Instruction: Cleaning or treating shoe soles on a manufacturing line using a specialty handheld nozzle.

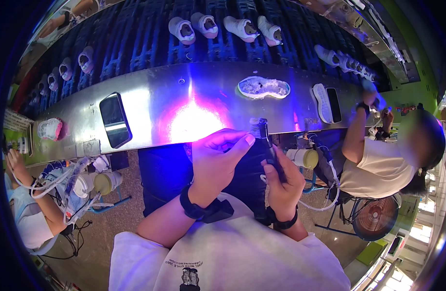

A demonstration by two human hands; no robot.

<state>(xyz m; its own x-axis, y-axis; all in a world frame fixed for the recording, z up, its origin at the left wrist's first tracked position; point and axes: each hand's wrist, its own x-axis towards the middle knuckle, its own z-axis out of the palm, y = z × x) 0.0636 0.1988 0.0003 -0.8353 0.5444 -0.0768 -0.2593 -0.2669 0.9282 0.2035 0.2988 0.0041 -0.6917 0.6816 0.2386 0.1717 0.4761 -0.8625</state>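
Note:
In my right hand (286, 184) is a brush, its black handle (273, 157) wrapped by my fingers and its pale bristles (255, 127) turned up and to the left. My left hand (214, 165) is beside the bristles, thumb and fingertips drawn together in a pinch. I cannot make out whether anything is between those fingertips. Both hands are over my lap at the near edge of the metal bench (155, 106). Beyond the brush, a white shoe sole (264, 88) with a greenish rim lies on the bench.
A black phone (116, 120) lies on the bench at left, near a white-and-pink shoe part (50, 129). At right are another white sole (323, 103) and a phone (334, 104). White shoes (203, 25) stand along the dark slatted conveyor (150, 43). Co-workers sit on both sides.

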